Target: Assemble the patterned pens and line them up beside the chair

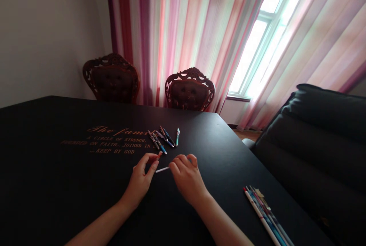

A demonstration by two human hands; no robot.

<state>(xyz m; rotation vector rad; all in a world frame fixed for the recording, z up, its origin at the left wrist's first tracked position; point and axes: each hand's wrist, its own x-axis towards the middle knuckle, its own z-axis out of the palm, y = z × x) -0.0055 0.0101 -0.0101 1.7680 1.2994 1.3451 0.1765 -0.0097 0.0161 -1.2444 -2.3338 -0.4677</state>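
My left hand (pixel 142 172) pinches a small reddish-orange piece with a pale end (pixel 159 156) between thumb and fingers; it looks like part of a pen, though most of it is hidden. Bent over a thin white stick (pixel 162 170), my right hand (pixel 187 177) has its fingers closed on one end. The stick's free end points left, close to my left thumb. Just beyond both hands lie several click pens (pixel 157 141) in a loose cluster on the black table (pixel 85 185). A mint-green pen (pixel 177 137) lies slightly apart at their right.
Toward the table's right edge lies a bundle of long slender pens or sticks (pixel 264 215), white, blue and grey. Two carved chairs (pixel 189 89) stand behind the far edge. A black padded recliner (pixel 320 154) is at the right. Gold lettering (pixel 111 139) marks the tabletop.
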